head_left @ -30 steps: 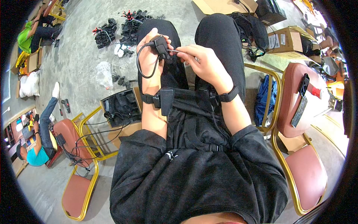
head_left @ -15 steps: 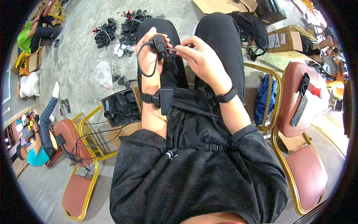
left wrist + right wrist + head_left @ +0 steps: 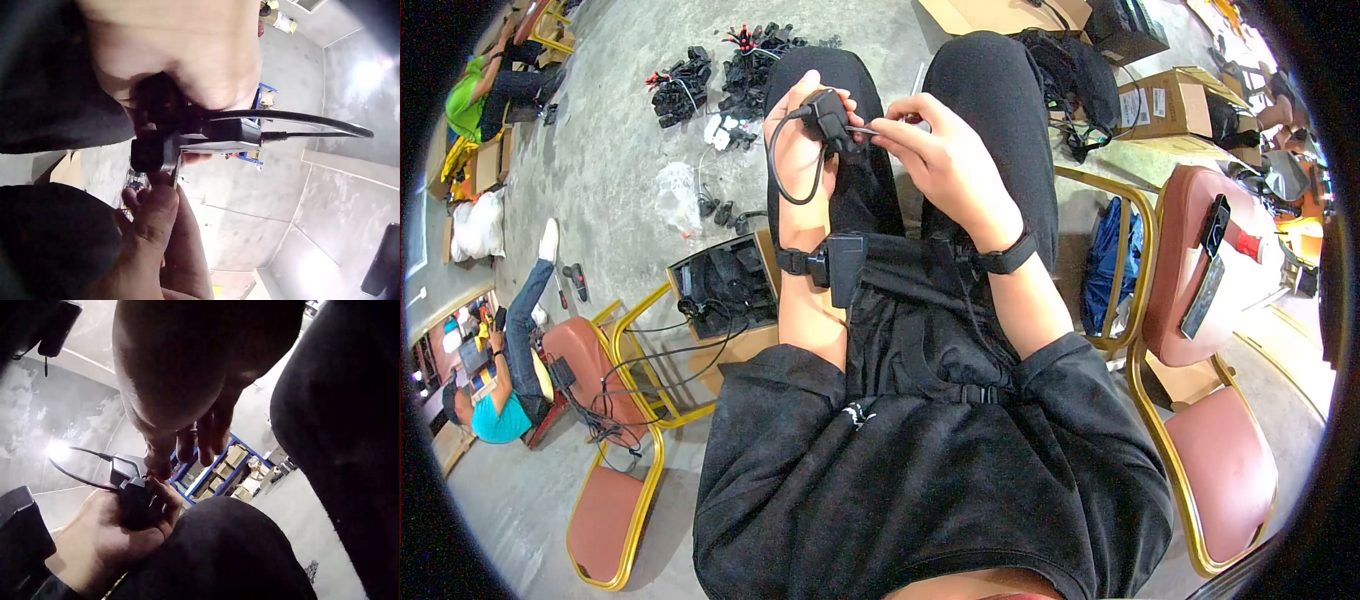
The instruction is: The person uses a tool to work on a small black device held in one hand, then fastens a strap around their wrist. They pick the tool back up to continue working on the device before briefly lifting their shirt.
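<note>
In the head view the left hand [image 3: 796, 150] grips a black boxy device [image 3: 828, 118] with a looped black cable [image 3: 774, 172]. The right hand [image 3: 955, 170] pinches a thin metal tool [image 3: 862, 130] between thumb and fingers, its end against the device's side. The left wrist view has the black device [image 3: 219, 134] under the left palm [image 3: 175, 50], and the right thumb and a finger [image 3: 159, 209] on the thin tool beside it. From the right wrist view, the right hand [image 3: 187, 387] meets the device [image 3: 132, 487] held in the left hand [image 3: 103, 531].
Both hands are above the thighs [image 3: 990, 90]. Black parts [image 3: 682, 88] lie on the floor ahead, an open box of black gear [image 3: 725, 285] at left. Chairs [image 3: 1210, 440] stand on both sides; a cardboard box [image 3: 1170, 110] is at the right. Other people sit at far left.
The right hand has turned slightly, with its index finger raised and bent compared with a second ago, still pinching the tool. The left hand and device have barely moved.
</note>
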Demonstrator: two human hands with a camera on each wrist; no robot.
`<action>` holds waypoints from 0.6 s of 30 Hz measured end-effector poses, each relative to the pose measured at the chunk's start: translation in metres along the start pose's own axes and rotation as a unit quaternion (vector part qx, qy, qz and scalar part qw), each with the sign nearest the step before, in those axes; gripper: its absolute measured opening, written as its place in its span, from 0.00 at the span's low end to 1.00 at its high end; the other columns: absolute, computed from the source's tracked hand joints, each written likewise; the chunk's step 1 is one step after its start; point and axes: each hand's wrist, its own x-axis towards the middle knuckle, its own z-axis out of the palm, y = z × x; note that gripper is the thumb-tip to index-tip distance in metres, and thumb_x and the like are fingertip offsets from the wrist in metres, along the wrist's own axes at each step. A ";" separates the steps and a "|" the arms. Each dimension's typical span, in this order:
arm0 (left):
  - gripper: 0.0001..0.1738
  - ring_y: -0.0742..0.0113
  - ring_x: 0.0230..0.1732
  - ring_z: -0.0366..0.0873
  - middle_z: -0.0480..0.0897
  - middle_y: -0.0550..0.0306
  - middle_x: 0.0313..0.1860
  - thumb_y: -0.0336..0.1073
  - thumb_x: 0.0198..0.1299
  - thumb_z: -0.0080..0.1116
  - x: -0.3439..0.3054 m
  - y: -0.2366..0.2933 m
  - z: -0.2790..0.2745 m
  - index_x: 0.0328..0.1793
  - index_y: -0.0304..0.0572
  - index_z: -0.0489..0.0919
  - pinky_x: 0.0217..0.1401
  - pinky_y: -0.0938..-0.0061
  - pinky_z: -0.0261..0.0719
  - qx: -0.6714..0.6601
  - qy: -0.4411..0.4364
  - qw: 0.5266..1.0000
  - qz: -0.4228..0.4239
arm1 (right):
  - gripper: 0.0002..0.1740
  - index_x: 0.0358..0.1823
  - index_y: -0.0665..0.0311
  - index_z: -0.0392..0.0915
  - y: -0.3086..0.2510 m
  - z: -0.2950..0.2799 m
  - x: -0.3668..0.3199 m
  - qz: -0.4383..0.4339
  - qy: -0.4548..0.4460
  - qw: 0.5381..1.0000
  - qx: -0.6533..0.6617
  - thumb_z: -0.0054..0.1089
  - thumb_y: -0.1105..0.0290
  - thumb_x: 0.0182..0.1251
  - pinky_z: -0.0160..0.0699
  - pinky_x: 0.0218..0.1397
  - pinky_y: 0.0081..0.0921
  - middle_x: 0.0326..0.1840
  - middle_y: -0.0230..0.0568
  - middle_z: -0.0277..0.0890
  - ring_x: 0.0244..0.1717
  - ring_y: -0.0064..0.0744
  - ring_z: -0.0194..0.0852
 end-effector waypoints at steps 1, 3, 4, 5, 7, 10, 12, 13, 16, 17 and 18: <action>0.17 0.62 0.22 0.81 0.82 0.50 0.25 0.43 0.64 0.56 -0.001 0.001 0.001 0.33 0.35 0.80 0.23 0.71 0.80 0.005 0.002 1.000 -0.001 | 0.09 0.42 0.62 0.82 0.000 0.000 0.001 -0.038 0.013 0.998 -0.042 0.62 0.69 0.62 0.77 0.39 0.31 0.38 0.43 0.75 0.37 0.41 0.79; 0.17 0.62 0.22 0.82 0.82 0.50 0.25 0.43 0.64 0.56 -0.001 0.000 0.000 0.33 0.35 0.80 0.24 0.72 0.80 0.010 0.005 1.000 -0.001 | 0.09 0.42 0.62 0.82 -0.001 0.000 0.001 -0.075 0.026 0.993 -0.084 0.63 0.69 0.61 0.77 0.40 0.31 0.39 0.43 0.75 0.38 0.41 0.78; 0.16 0.62 0.23 0.82 0.82 0.50 0.25 0.43 0.64 0.56 0.000 0.000 -0.002 0.33 0.35 0.81 0.24 0.72 0.80 0.005 -0.008 1.000 0.002 | 0.09 0.42 0.63 0.82 -0.001 0.001 0.000 -0.039 0.018 0.998 -0.037 0.62 0.69 0.62 0.77 0.39 0.31 0.38 0.43 0.75 0.37 0.40 0.78; 0.16 0.62 0.23 0.82 0.82 0.50 0.25 0.43 0.64 0.56 0.001 -0.001 -0.003 0.33 0.35 0.81 0.24 0.72 0.80 -0.001 -0.021 1.000 0.006 | 0.09 0.41 0.63 0.82 -0.002 0.001 -0.002 -0.003 0.010 1.000 0.010 0.62 0.69 0.62 0.77 0.38 0.31 0.36 0.43 0.76 0.36 0.40 0.79; 0.17 0.62 0.23 0.82 0.82 0.50 0.25 0.43 0.64 0.56 0.001 -0.002 -0.004 0.33 0.35 0.81 0.24 0.72 0.80 -0.006 -0.019 1.000 0.001 | 0.09 0.42 0.63 0.82 -0.007 -0.005 -0.001 0.132 -0.049 0.985 0.100 0.62 0.68 0.63 0.77 0.37 0.31 0.34 0.43 0.76 0.34 0.39 0.79; 0.17 0.61 0.23 0.82 0.82 0.50 0.25 0.43 0.64 0.56 0.001 -0.001 -0.005 0.33 0.35 0.81 0.24 0.71 0.80 -0.020 -0.017 1.000 -0.008 | 0.09 0.42 0.62 0.83 -0.009 -0.006 -0.001 0.230 -0.092 0.954 0.168 0.62 0.67 0.64 0.77 0.34 0.30 0.31 0.42 0.76 0.31 0.38 0.78; 0.17 0.61 0.22 0.82 0.82 0.50 0.25 0.43 0.64 0.57 0.001 -0.001 -0.006 0.33 0.35 0.81 0.24 0.71 0.81 -0.028 -0.017 0.999 -0.013 | 0.09 0.42 0.61 0.83 -0.007 -0.003 -0.002 0.199 -0.076 0.966 0.148 0.61 0.66 0.65 0.76 0.33 0.30 0.29 0.41 0.76 0.29 0.37 0.78; 0.16 0.61 0.22 0.82 0.82 0.50 0.25 0.43 0.64 0.57 0.001 -0.001 -0.006 0.33 0.35 0.81 0.24 0.71 0.81 -0.031 -0.023 0.999 -0.010 | 0.09 0.42 0.61 0.83 -0.004 -0.002 -0.002 0.133 -0.054 0.985 0.094 0.62 0.66 0.64 0.76 0.33 0.30 0.31 0.42 0.76 0.30 0.38 0.78; 0.16 0.62 0.22 0.82 0.82 0.50 0.25 0.42 0.65 0.57 0.001 -0.001 -0.004 0.33 0.35 0.81 0.24 0.71 0.80 -0.024 -0.018 1.000 -0.005 | 0.09 0.42 0.60 0.83 0.002 0.002 -0.002 0.028 -0.010 0.999 0.020 0.64 0.67 0.61 0.76 0.37 0.31 0.35 0.41 0.76 0.34 0.39 0.77; 0.16 0.62 0.22 0.82 0.82 0.50 0.26 0.42 0.65 0.57 0.001 -0.001 -0.003 0.33 0.35 0.81 0.24 0.70 0.80 -0.013 -0.006 1.000 -0.003 | 0.10 0.42 0.59 0.83 0.004 0.003 -0.002 -0.011 0.011 1.000 0.003 0.65 0.68 0.60 0.75 0.40 0.32 0.37 0.41 0.76 0.36 0.40 0.76; 0.16 0.62 0.22 0.82 0.82 0.50 0.26 0.42 0.65 0.57 0.000 0.000 -0.001 0.33 0.35 0.81 0.24 0.70 0.80 -0.013 -0.006 1.000 -0.003 | 0.10 0.42 0.59 0.83 0.003 0.002 -0.001 -0.011 0.011 1.000 0.003 0.65 0.68 0.60 0.75 0.40 0.32 0.37 0.41 0.76 0.36 0.40 0.76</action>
